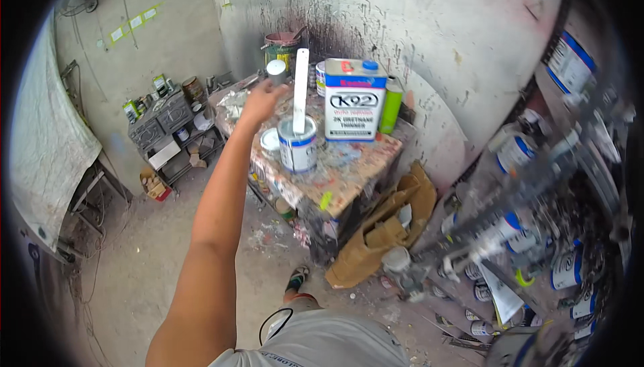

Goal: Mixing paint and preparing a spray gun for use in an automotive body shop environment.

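Note:
My left hand [263, 101] reaches out over the left side of a paint-spattered worktable [365, 179]. Its fingers are stretched out and hold nothing that I can see. Just beyond the fingertips stands a small grey container with a white round top [276, 68]. Nearer to me is an open paint can [298, 152] with a blue and white label. A flat white stir stick [301, 92] stands upright in it. Beside that can lies a white round lid [270, 139]. To its right is a rectangular thinner tin [354, 102] with a blue cap. My right hand is out of view.
A green can [390, 105] stands behind the tin, and a stained paint bucket [282, 48] at the table's back. Flattened cardboard [389, 226] leans at its right side. Many paint cans crowd the right [516, 152]. Dark metal cabinets [161, 115] stand far left.

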`<action>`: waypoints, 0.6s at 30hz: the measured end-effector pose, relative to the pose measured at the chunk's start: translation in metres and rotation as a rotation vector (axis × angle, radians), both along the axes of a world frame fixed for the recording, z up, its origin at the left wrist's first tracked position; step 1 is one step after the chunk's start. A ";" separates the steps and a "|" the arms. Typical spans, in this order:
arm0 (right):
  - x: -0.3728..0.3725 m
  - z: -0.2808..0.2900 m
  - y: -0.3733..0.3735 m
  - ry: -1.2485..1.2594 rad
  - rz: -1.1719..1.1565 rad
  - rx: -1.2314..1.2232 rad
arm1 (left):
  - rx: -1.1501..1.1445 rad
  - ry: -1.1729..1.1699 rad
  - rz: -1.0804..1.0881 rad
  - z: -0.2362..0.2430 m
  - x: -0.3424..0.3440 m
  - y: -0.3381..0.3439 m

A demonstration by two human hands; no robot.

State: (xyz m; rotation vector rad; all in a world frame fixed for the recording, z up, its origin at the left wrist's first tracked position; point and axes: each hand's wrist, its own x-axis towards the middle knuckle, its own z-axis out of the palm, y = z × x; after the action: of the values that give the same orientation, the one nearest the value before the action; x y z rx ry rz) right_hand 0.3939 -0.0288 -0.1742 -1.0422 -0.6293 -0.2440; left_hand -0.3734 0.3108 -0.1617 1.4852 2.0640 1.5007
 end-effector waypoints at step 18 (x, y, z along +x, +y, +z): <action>-0.516 0.146 0.316 -0.956 1.168 -1.424 | 0.145 -0.086 -0.616 -0.003 -0.087 0.055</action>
State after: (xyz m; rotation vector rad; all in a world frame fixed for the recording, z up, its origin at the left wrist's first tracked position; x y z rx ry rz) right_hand -0.1219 0.2876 -0.0285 -1.6326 -2.3468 0.9563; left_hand -0.4608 0.3660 -0.1652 1.8411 1.2857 1.4326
